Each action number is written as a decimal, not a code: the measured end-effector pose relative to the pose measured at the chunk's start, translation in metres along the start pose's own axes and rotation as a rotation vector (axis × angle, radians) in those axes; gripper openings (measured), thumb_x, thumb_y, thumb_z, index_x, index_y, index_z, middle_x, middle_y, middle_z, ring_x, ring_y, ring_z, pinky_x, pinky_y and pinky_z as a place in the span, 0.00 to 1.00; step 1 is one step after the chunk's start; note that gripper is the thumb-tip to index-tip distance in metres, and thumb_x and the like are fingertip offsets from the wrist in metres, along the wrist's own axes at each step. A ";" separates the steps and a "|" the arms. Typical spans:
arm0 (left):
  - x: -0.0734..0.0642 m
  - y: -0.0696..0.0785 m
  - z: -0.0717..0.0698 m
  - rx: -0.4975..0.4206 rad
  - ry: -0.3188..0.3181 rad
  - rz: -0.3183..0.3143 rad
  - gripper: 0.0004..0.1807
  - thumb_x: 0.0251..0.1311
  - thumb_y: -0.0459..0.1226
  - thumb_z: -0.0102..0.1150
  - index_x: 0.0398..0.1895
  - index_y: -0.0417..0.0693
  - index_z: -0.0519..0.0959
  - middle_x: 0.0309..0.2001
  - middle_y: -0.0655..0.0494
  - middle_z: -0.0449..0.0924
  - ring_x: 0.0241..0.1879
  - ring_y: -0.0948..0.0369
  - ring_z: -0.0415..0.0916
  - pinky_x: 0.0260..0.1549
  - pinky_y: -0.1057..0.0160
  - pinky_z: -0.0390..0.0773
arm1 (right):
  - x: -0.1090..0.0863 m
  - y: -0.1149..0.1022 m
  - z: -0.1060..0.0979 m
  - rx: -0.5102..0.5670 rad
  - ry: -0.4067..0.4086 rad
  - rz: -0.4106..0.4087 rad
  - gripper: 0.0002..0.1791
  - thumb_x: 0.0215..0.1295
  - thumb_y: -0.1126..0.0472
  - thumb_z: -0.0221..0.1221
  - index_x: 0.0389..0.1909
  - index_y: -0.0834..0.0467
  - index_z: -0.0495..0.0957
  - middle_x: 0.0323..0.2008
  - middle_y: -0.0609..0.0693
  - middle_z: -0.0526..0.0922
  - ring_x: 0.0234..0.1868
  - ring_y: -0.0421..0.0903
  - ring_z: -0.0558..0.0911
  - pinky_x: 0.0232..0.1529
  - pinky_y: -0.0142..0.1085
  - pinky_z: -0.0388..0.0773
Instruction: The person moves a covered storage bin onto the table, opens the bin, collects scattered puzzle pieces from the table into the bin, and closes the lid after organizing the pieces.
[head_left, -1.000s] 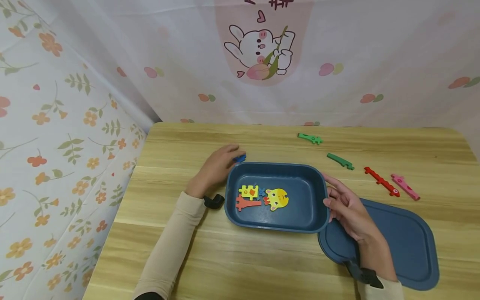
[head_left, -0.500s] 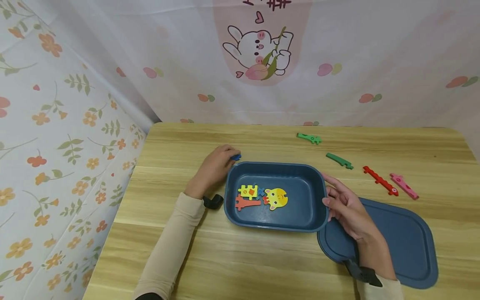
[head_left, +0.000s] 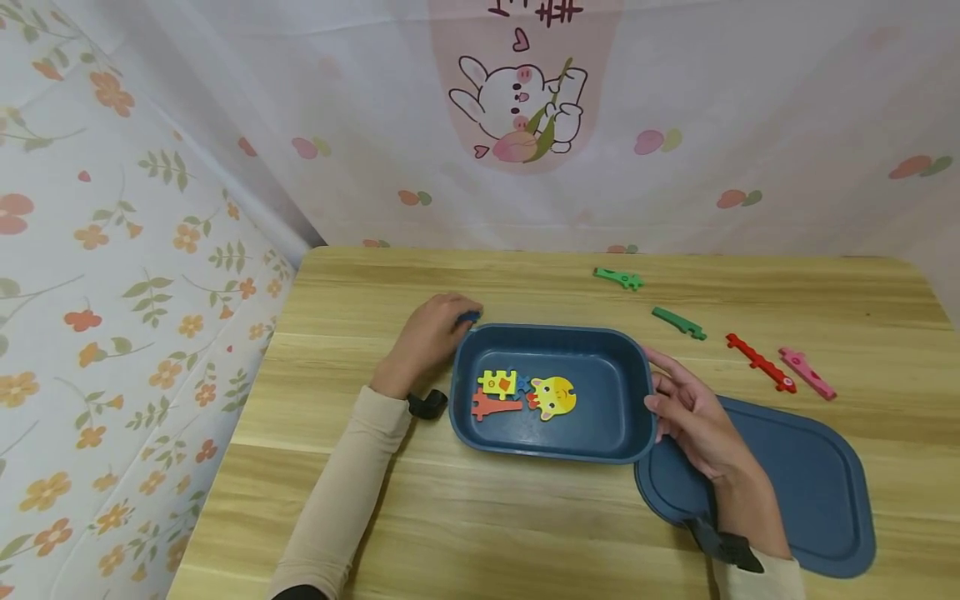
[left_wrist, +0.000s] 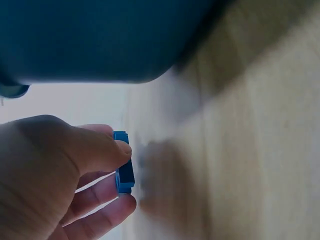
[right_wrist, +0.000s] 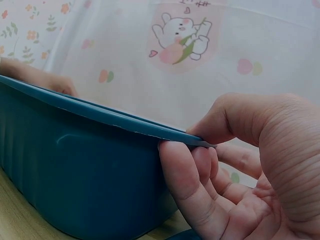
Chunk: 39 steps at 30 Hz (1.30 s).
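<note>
Just beyond the far left corner of the blue plastic box [head_left: 592, 429], my left hand [head_left: 429, 340] pinches a small blue puzzle piece [left_wrist: 125, 172] between thumb and fingers. In the left wrist view the piece stands on edge above its shadow. My right hand [head_left: 693, 421] grips the box's right end, the thumb over the rim and fingers below it, as the right wrist view shows close up. Inside the box, towards the left, lie a yellow puzzle piece [head_left: 498, 383], an orange piece [head_left: 495, 406], a small blue piece [head_left: 522, 384] and a yellow giraffe-head piece [head_left: 555, 398].
Under my right wrist lies the blue lid [head_left: 810, 483], partly beneath the box's right corner. Scattered behind on the wooden table are a light green piece [head_left: 618, 277], a dark green piece [head_left: 678, 322], a red piece [head_left: 761, 363] and a pink piece [head_left: 807, 372].
My left hand has shifted slightly left with the blue piece, which has turned in the fingers and shows less of its face. The right hand keeps its hold on the box.
</note>
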<state>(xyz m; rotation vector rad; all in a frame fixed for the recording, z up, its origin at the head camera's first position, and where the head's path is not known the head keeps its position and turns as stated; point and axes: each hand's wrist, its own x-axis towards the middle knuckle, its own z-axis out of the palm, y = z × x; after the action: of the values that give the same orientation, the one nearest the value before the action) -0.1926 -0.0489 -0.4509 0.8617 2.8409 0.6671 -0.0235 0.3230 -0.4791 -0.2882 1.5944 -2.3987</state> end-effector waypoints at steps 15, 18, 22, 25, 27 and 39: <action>-0.013 0.000 -0.019 -0.161 0.098 -0.065 0.15 0.71 0.33 0.64 0.59 0.41 0.86 0.58 0.44 0.86 0.51 0.50 0.88 0.52 0.53 0.90 | 0.000 -0.002 -0.005 0.011 -0.017 -0.013 0.35 0.78 0.80 0.42 0.81 0.53 0.60 0.46 0.47 0.84 0.30 0.36 0.89 0.31 0.28 0.88; -0.018 0.003 -0.025 -0.216 0.122 -0.065 0.16 0.71 0.31 0.64 0.59 0.39 0.85 0.57 0.44 0.86 0.51 0.50 0.86 0.50 0.53 0.91 | 0.000 -0.002 -0.004 0.016 -0.018 -0.008 0.35 0.78 0.80 0.42 0.81 0.53 0.60 0.46 0.46 0.85 0.30 0.36 0.89 0.31 0.28 0.88; -0.025 0.010 -0.033 -0.277 0.113 -0.053 0.17 0.71 0.30 0.64 0.61 0.40 0.84 0.57 0.45 0.85 0.53 0.51 0.84 0.50 0.54 0.92 | 0.001 -0.001 -0.002 0.014 -0.021 -0.008 0.35 0.78 0.79 0.42 0.81 0.53 0.60 0.46 0.46 0.84 0.30 0.36 0.88 0.30 0.28 0.88; -0.031 0.017 -0.040 -0.311 0.099 -0.040 0.17 0.70 0.30 0.65 0.61 0.42 0.84 0.57 0.48 0.85 0.53 0.53 0.83 0.51 0.54 0.91 | 0.001 -0.001 -0.002 0.011 -0.015 -0.008 0.35 0.78 0.79 0.42 0.81 0.53 0.60 0.45 0.46 0.84 0.30 0.36 0.88 0.30 0.27 0.88; -0.035 0.023 -0.044 -0.327 0.094 -0.028 0.17 0.70 0.30 0.65 0.60 0.43 0.84 0.56 0.50 0.85 0.54 0.54 0.83 0.51 0.54 0.91 | 0.001 -0.001 -0.002 0.011 -0.012 -0.009 0.35 0.78 0.79 0.42 0.80 0.53 0.61 0.45 0.46 0.84 0.30 0.35 0.89 0.30 0.27 0.88; -0.047 0.046 -0.053 -0.400 0.044 0.071 0.16 0.70 0.30 0.66 0.58 0.43 0.84 0.57 0.52 0.84 0.56 0.56 0.83 0.52 0.57 0.91 | 0.000 0.001 -0.003 0.022 -0.013 -0.011 0.35 0.78 0.80 0.42 0.80 0.53 0.60 0.45 0.46 0.84 0.30 0.35 0.89 0.30 0.27 0.88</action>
<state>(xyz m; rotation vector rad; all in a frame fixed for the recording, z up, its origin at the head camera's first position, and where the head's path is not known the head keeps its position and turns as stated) -0.1412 -0.0603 -0.3847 0.8849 2.5799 1.2215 -0.0240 0.3251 -0.4812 -0.3085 1.5637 -2.4163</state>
